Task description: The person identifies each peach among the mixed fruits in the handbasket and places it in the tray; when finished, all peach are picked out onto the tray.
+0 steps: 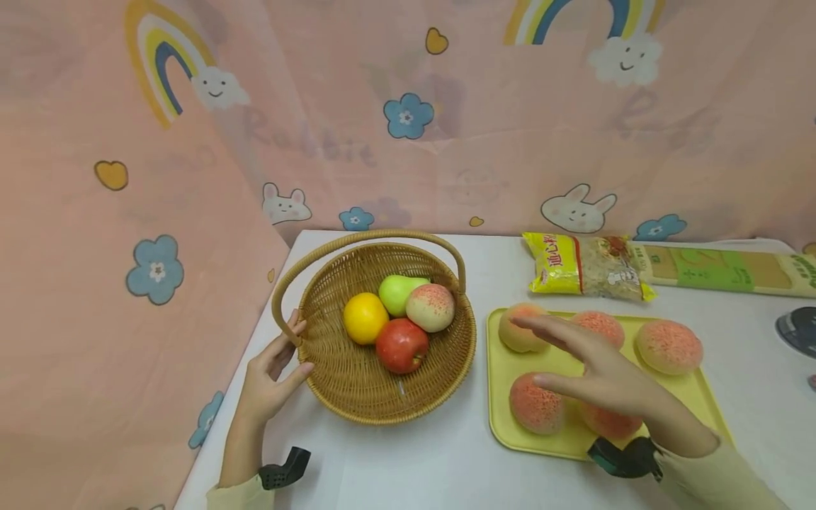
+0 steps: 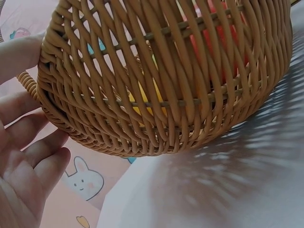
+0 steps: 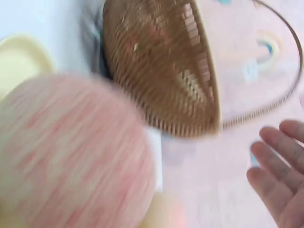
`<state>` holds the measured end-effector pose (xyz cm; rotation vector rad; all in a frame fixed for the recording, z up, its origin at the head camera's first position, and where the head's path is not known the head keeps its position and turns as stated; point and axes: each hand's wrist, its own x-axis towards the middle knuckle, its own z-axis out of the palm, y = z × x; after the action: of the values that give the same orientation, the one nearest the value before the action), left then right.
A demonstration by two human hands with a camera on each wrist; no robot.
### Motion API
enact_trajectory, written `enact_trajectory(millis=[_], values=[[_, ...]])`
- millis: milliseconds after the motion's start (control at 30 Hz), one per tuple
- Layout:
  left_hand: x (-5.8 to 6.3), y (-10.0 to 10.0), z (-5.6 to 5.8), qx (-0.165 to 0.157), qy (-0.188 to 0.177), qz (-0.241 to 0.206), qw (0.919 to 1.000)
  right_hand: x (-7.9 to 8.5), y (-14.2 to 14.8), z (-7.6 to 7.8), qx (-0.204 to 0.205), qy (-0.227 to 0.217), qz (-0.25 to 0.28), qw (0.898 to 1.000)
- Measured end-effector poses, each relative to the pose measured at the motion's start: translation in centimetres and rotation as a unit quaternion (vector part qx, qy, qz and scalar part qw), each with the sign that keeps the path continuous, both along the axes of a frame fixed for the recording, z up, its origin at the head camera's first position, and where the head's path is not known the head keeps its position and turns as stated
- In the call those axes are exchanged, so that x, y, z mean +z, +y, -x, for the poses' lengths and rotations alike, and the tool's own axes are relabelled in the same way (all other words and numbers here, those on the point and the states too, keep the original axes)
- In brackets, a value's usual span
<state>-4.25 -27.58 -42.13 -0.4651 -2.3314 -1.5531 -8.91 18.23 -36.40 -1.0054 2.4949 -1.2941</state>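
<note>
A round wicker basket [image 1: 338, 375] with an arched handle holds an orange [image 1: 366, 319], a green pear [image 1: 397, 293], a red apple [image 1: 401, 346] and a pinkish peach [image 1: 431, 307]. At its left side my left hand [image 1: 263, 382] grips the rim beside the handle's base, thumb apart from the fingers. My right hand [image 1: 602, 375] hovers over a yellow tray [image 1: 494, 397] of several peaches, holding nothing, its fingers extended. Below its thumb is a front peach [image 1: 530, 405]; another peach [image 1: 610, 423] is partly covered by the hand. One peach [image 3: 71, 156] looms large and blurred in the right wrist view.
Behind the tray lie a yellow-and-clear food packet [image 1: 561, 265] and a long flat green-and-brown package [image 1: 720, 269]. A dark object [image 1: 798, 330] sits at the right edge. Pink patterned cloth [image 1: 357, 163] hangs along the table's back and left.
</note>
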Motion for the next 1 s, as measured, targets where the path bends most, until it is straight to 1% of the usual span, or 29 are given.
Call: enact_trajectory(millis=[67, 100, 300, 467, 700, 900, 1000], values=[[0.1, 0.1, 0.0, 0.002, 0.000, -0.001, 1.0000, 0.7, -1.5, 0.6, 0.000, -0.002, -0.018, 1.000], [0.1, 0.1, 0.0, 0.002, 0.002, 0.000, 1.0000, 0.9, -2.3, 1.0, 0.006, 0.000, -0.019, 1.000], [0.1, 0.1, 0.0, -0.002, 0.016, 0.003, 0.9999, 2.1, -6.4, 3.3, 0.049, -0.012, 0.013, 0.999], [0.1, 0.1, 0.0, 0.002, 0.006, 0.002, 1.0000, 2.7, -8.9, 4.5, 0.053, -0.032, 0.010, 0.998], [0.2, 0.1, 0.0, 0.003, 0.000, 0.006, 1.0000, 2.4, -11.1, 5.8, 0.042, -0.066, -0.025, 0.997], [0.0, 0.0, 0.1, -0.002, 0.009, 0.011, 0.9999, 1.8, -12.3, 6.7, 0.028, -0.065, -0.047, 0.996], [0.0, 0.0, 0.1, -0.004, 0.011, 0.006, 0.9999, 1.7, -12.9, 7.0, 0.023, -0.067, -0.055, 0.996]])
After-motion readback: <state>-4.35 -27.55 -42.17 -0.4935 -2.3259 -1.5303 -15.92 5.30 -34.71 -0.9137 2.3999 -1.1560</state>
